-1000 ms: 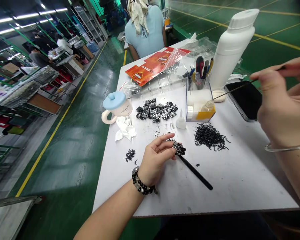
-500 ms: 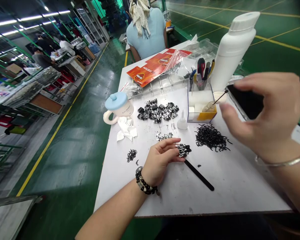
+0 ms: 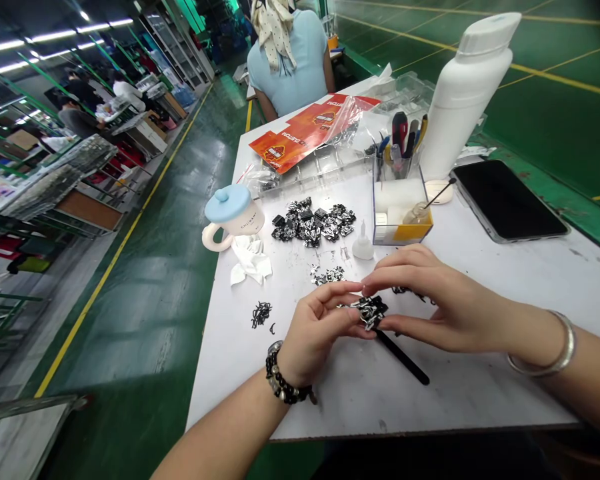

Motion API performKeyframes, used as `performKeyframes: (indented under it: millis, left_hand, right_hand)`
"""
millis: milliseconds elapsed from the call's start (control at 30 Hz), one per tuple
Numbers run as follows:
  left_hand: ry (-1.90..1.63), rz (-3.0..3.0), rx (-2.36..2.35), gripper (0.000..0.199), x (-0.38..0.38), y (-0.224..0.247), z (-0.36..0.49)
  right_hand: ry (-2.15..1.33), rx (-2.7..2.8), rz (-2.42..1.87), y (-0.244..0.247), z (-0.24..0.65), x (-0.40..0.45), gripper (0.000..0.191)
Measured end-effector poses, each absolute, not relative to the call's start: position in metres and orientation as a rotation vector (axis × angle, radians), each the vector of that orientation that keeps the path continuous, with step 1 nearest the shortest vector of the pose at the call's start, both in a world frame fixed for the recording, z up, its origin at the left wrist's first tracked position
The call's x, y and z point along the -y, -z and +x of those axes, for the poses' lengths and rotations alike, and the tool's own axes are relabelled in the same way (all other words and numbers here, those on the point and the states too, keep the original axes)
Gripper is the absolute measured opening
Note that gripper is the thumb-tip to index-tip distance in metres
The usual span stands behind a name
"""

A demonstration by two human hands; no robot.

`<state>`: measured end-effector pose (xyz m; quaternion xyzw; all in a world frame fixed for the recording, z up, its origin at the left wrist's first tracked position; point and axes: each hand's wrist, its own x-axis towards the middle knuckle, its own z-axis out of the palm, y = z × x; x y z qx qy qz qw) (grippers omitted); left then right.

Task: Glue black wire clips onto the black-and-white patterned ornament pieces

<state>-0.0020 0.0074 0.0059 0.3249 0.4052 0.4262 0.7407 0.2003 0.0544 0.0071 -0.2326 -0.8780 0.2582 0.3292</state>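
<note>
Small black-and-silver metal cluster (image 3: pixel 369 312) sits pinched between both hands, near the centre of the lower frame. White work table (image 3: pixel 480 393) fills the lower centre and right, with a person in a light blue top (image 3: pixel 290 60) seated beyond it at top centre. Tall white plastic bottle (image 3: pixel 467 100) stands upper right, near a black smartphone (image 3: pixel 507 200). Heap of black-and-silver pieces (image 3: pixel 313 222) lies mid-table, beside a white mug with a blue lid (image 3: pixel 233 217). Left hand (image 3: pixel 320 327), wearing a beaded bracelet (image 3: pixel 283 380), clasps the cluster with curled fingers; right hand (image 3: pixel 445 300), with a silver bangle (image 3: pixel 545 347), closes on it from the opposite side. Thin black stick (image 3: pixel 405 359) extends from beneath the cluster toward lower right.
</note>
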Motion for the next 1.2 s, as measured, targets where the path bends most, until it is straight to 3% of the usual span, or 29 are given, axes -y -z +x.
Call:
performKeyframes:
  millis: [167,300,400,500,633,800,933,1200]
  left_hand:
    - [-0.852,0.558,-0.541,0.033,-0.006,-0.006,-0.002]
    - [-0.879,0.560,-0.394,0.028,-0.004,0.001,0.002]
    - [-0.856,0.591,-0.339,0.030,0.000,0.005,0.004]
    - [-0.700,0.704,-0.311,0.034,0.010,0.006,0.005]
    - [-0.411,0.816,-0.277,0.038,0.023,0.012,0.007]
    - [-0.110,0.933,-0.217,0.042,0.021,0.022,0.010]
    - [-0.106,0.972,-0.288,0.041,0.015,0.020,0.005]
    - [-0.165,1.018,-0.263,0.041,0.013,0.019,-0.001]
  right_hand:
    - [-1.115,1.974,-0.550,-0.007,0.199,-0.047,0.048]
    - [-1.369,1.815,-0.503,-0.005,0.197,-0.045,0.053]
    - [-1.483,1.712,-0.452,-0.002,0.196,-0.051,0.048]
    - [-1.406,1.741,-0.570,-0.001,0.187,-0.060,0.027]
    - [-1.198,2.340,-0.684,-0.005,0.151,-0.067,0.009]
    - [-0.829,2.806,-0.470,-0.005,0.081,-0.068,0.012]
    - [-0.670,2.909,-0.323,0.002,0.036,-0.068,0.012]
    - [-0.655,2.968,-0.340,0.015,0.020,-0.071,0.004]
